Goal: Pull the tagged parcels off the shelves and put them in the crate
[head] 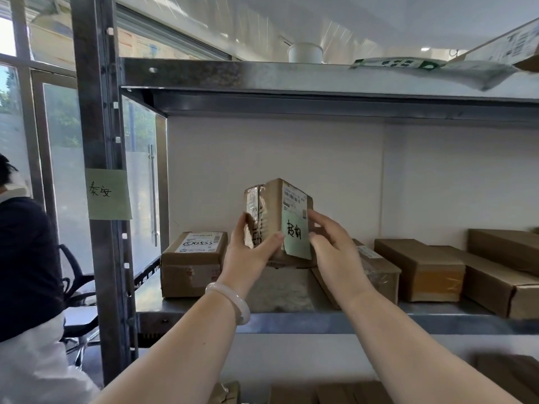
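Far 9 o'clock: a person [26, 258] in a dark top, green note [108, 193] on the shelf post. Labelled box [192, 263] sits on the shelf [320, 319], 9 o'clock of the parcel [277, 217]. Left hand [248, 258] and right hand [332, 249] grip the parcel from both sides, fingers curled round it. Parcel is tilted, above the shelf board, green tag [296, 234] facing the camera. Taped box [379, 272] just behind the right hand, brown boxes [420, 269] at 3 o'clock.

Daylight pours in from the windows [62, 135] at left and blows them out; a small ceiling lamp [425, 49] glows top right. The wall [320, 170] is evenly bright, the upper shelf [291, 104] shadowed underneath. Wide-angle bend bows the edges; the top-right parcels [495, 51] are smeared, the lower corners soft
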Tool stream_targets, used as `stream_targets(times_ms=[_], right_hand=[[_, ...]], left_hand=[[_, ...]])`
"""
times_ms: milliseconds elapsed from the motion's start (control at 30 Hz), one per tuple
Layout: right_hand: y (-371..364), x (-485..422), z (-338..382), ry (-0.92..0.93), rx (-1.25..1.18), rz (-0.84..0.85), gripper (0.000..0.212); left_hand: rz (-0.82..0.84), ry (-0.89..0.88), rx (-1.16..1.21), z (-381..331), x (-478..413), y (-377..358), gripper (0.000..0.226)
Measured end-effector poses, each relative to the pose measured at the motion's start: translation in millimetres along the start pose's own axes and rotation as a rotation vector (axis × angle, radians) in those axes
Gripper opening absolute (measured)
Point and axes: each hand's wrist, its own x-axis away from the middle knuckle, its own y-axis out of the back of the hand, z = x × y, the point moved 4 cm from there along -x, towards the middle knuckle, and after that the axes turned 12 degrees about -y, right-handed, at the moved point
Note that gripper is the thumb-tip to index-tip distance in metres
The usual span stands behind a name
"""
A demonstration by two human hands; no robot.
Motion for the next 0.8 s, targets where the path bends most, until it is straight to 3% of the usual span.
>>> stream_targets(times_ms=[100, 233, 400, 633, 800], right_hand=[[4.0, -7.2, 6.4, 0.047, 0.211, -0.071, 0.044], [2.3, -9.6, -2.1, -0.055, 0.157, -0.008, 0.057], [3.0, -10.1, -4.0, 0.028, 0.221, -0.05, 0.062], [1.0, -10.5, -2.5, 0.103, 0.389, -0.103, 0.064], [1.3, -2.6, -1.2, 0.129, 0.55, -0.134, 0.065]], left_hand=[[0.046, 0.034, 0.18, -0.6, -0.5, -2.9, 0.109], [0.105, 0.029, 0.361, -4.3, 1.9, -8.9, 0.091], [0.153, -0.131, 0.172, -15.3, 4.0, -5.3, 0.045], [0.217, -0.361, -0.148, -27.7, 3.3, -4.6, 0.053], [0.189, -0.354, -0.099, -24.6, 6.1, 2.4, 0.043]])
